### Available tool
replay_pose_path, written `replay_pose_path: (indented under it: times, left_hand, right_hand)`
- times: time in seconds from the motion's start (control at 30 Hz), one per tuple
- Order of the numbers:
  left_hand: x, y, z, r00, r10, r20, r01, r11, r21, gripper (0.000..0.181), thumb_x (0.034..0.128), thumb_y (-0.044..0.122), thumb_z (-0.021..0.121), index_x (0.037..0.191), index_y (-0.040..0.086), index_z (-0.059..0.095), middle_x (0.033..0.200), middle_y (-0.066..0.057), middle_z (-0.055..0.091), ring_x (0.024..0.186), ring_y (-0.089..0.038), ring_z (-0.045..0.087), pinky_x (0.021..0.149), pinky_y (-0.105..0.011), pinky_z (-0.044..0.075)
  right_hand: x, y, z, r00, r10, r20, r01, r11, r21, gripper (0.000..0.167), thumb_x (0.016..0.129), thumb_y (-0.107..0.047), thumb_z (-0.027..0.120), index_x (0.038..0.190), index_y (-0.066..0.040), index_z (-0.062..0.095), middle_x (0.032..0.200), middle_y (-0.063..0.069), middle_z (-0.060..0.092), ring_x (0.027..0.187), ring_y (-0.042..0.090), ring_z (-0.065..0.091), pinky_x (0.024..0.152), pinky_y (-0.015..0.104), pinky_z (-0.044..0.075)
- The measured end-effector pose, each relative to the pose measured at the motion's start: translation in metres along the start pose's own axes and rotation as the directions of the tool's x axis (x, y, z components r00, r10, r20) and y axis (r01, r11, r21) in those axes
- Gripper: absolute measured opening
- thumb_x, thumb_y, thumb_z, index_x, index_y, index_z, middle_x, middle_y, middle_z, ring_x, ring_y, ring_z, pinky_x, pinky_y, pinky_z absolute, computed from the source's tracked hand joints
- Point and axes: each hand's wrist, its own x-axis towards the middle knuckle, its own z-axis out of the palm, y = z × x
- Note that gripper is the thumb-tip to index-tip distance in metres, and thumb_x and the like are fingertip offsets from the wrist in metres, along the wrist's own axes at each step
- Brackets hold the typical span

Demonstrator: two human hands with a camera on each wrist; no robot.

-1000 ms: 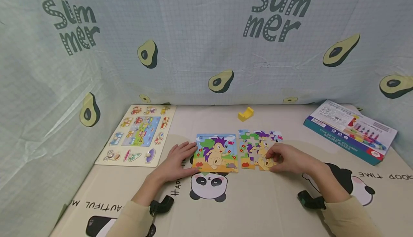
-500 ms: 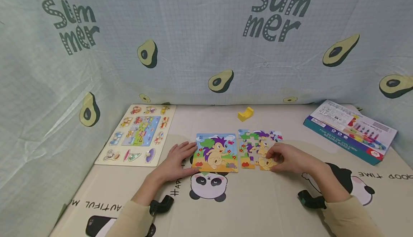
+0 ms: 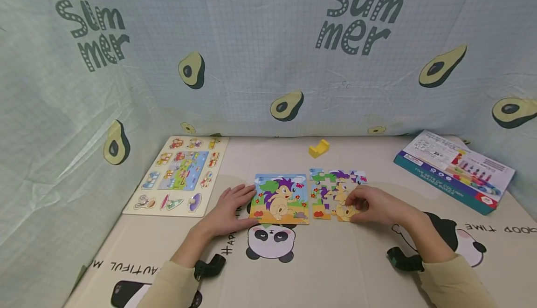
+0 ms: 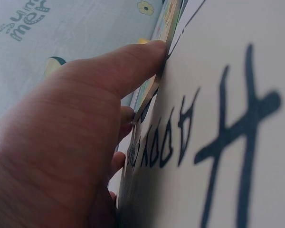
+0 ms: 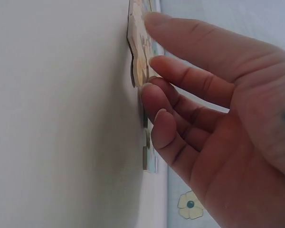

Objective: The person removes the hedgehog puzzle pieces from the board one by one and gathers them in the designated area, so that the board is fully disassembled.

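A square puzzle board (image 3: 279,201) with a complete hedgehog picture lies flat on the table. My left hand (image 3: 230,210) rests at its left side, fingers stretched along the edge and thumb touching the near left corner. To the board's right lie several loose jigsaw pieces (image 3: 320,208), roughly grouped into the same picture, with gaps. Over the near right of this group is my right hand (image 3: 375,206), fingers bent. Its thumb and index fingertip are on a yellow puzzle piece (image 5: 139,66), seen edge-on in the right wrist view. The fingers partly hide the pieces beneath.
A wooden peg puzzle (image 3: 178,177) with vehicle pieces lies at the left. Behind the boards sits a yellow curved block (image 3: 319,148). A beaded-boxes carton (image 3: 455,170) lies at the back right. A hanging avocado-print cloth (image 3: 251,65) closes off the back.
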Motion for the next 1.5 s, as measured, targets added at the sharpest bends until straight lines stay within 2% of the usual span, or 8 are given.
replay_pose_path:
  times: [0.27, 0.53, 0.67, 0.97, 1.2, 1.5]
  left_hand:
    - [0.0, 0.0, -0.001, 1.0, 0.002, -0.002, -0.002, 1.0, 0.008, 0.082, 0.0867, 0.048, 0.074, 0.153, 0.008, 0.046, 0.159, -0.008, 0.038, 0.15, -0.033, 0.021, 0.12, -0.056, 0.007]
    - [0.002, 0.001, 0.0, 1.0, 0.001, 0.003, -0.001, 1.0, -0.009, 0.081, 0.0869, 0.049, 0.073, 0.152, 0.008, 0.047, 0.159, -0.007, 0.039, 0.151, -0.032, 0.02, 0.12, -0.056, 0.006]
    - [0.002, 0.002, 0.001, 1.0, -0.005, 0.007, 0.005, 1.0, -0.009, 0.081, 0.0868, 0.049, 0.074, 0.152, 0.008, 0.047, 0.159, -0.007, 0.039, 0.151, -0.032, 0.02, 0.121, -0.055, 0.005]
    - [0.002, 0.002, 0.001, 1.0, 0.004, 0.002, -0.004, 1.0, -0.02, 0.081, 0.0869, 0.047, 0.074, 0.152, 0.008, 0.046, 0.159, -0.006, 0.038, 0.151, -0.033, 0.021, 0.12, -0.056, 0.006]
    - [0.002, 0.002, 0.0, 1.0, 0.013, 0.004, -0.013, 1.0, -0.022, 0.081, 0.0869, 0.047, 0.074, 0.152, 0.007, 0.046, 0.16, -0.006, 0.038, 0.15, -0.034, 0.021, 0.12, -0.057, 0.006]
    - [-0.001, 0.001, 0.0, 1.0, 0.009, -0.007, -0.009, 1.0, -0.023, 0.081, 0.0866, 0.048, 0.074, 0.152, 0.008, 0.047, 0.159, -0.007, 0.038, 0.15, -0.034, 0.021, 0.12, -0.058, 0.006]
  right_hand:
    - [0.002, -0.003, -0.002, 0.999, 0.009, -0.039, -0.008, 1.0, 0.022, 0.038, 0.087, -0.024, 0.081, 0.116, -0.005, 0.065, 0.101, 0.002, 0.061, 0.091, 0.021, 0.055, 0.078, 0.027, 0.052]
    - [0.004, -0.005, 0.003, 0.995, -0.055, -0.079, 0.061, 0.995, 0.078, 0.039, 0.089, -0.024, 0.079, 0.119, -0.004, 0.064, 0.103, 0.004, 0.062, 0.093, 0.023, 0.056, 0.075, 0.026, 0.054]
    - [0.01, -0.009, 0.007, 0.992, -0.094, -0.086, 0.102, 0.991, 0.087, 0.039, 0.09, -0.023, 0.079, 0.12, -0.003, 0.064, 0.103, 0.005, 0.062, 0.092, 0.022, 0.057, 0.073, 0.025, 0.054]
    - [0.027, -0.024, 0.015, 0.99, -0.093, -0.107, 0.102, 0.991, 0.083, 0.038, 0.091, -0.022, 0.078, 0.122, -0.004, 0.064, 0.103, 0.005, 0.063, 0.092, 0.021, 0.058, 0.074, 0.027, 0.056]
    - [0.042, -0.036, 0.023, 0.99, -0.096, -0.099, 0.105, 0.991, 0.088, 0.04, 0.09, -0.019, 0.079, 0.123, -0.003, 0.065, 0.1, 0.004, 0.063, 0.091, 0.021, 0.058, 0.076, 0.027, 0.055]
    - [0.061, -0.056, 0.034, 0.991, -0.128, -0.049, 0.132, 0.987, 0.087, 0.041, 0.088, -0.018, 0.081, 0.123, -0.002, 0.065, 0.101, 0.003, 0.062, 0.092, 0.02, 0.058, 0.076, 0.028, 0.055]
